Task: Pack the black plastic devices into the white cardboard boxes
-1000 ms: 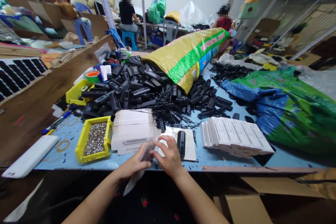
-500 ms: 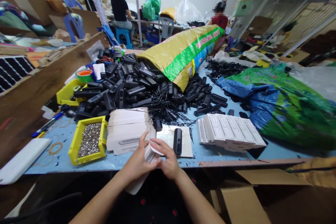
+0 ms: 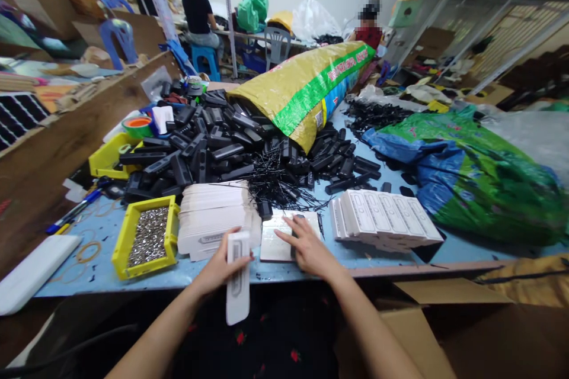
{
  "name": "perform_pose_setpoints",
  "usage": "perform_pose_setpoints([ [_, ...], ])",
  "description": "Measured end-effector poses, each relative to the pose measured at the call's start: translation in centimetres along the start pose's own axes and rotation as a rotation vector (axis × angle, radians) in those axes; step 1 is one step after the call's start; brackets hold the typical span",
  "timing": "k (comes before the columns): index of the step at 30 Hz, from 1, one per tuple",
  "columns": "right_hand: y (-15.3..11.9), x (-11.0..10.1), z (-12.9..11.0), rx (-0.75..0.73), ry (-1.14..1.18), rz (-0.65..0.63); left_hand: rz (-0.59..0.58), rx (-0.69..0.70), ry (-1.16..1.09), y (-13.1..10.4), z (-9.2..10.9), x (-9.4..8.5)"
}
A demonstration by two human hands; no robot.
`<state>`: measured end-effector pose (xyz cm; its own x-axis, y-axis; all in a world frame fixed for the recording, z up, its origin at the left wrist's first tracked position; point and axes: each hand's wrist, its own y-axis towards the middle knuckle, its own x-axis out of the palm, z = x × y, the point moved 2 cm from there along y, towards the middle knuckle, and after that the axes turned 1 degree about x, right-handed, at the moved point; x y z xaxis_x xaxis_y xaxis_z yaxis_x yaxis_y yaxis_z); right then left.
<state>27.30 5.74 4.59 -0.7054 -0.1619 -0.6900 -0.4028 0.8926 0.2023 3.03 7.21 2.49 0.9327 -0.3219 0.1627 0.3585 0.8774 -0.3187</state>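
While my left hand (image 3: 227, 266) has thumb and fingers clamped on a white printed box (image 3: 239, 278) at the table's (image 3: 146, 284) front edge, my right hand (image 3: 308, 247), fingers spread, covers the black case (image 3: 297, 219) on the white board (image 3: 272, 238); can't tell if it's gripped. Stack of flat boxes (image 3: 213, 213) just behind the left hand, yellow bin (image 3: 119, 249) of small metal parts (image 3: 150, 234) beside that.

The person wears dark clothing (image 3: 267, 331) dotted with small red, flower-like shapes; forearms uncovered.
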Motion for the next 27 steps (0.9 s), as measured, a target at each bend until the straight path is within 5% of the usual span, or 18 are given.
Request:
perform_pose_setpoints([
  [2, -0.7, -1.9, 2.1, 0.031, -0.141, -0.045, 0.004, -0.137, -0.346, -0.2, -0.2, -1.2],
  [4, -1.2, -2.7, 2.5, 0.067, -0.093, -0.030, 0.140, -0.167, -0.616, -0.4, -0.2, -1.6],
  [8, -0.9, -0.8, -1.3, 0.113, 0.505, 0.483, 0.486, -0.097, -0.846, -0.5, -0.4, 0.6],
  [10, -0.4, 1.0, -3.6, 0.058, 0.723, 0.727, 0.481, -0.168, -0.895, -0.7, -0.8, 2.4],
  [12, 0.2, 2.3, -5.1, 0.022, 0.721, 0.773, 0.397, -0.288, -0.886, -0.9, -1.2, 3.5],
  [18, 0.5, 1.0, -4.9, 0.018, 0.408, 0.510, 0.405, -0.249, -0.718, -1.3, -2.0, 0.8],
  [22, 0.9, 0.0, -4.1, 0.078, 0.321, 0.529, 0.165, -0.243, -0.256, -0.9, -2.5, -0.5],
  [25, 0.9, 0.7, -3.8, 0.208, 0.470, 0.604, 0.239, 0.006, 0.303, -1.0, -1.7, -1.2],
  [27, 1.2, 1.6, -3.7, 0.204, 0.595, 0.538, 0.300, 0.242, 0.595, -1.2, -0.9, -1.0],
])
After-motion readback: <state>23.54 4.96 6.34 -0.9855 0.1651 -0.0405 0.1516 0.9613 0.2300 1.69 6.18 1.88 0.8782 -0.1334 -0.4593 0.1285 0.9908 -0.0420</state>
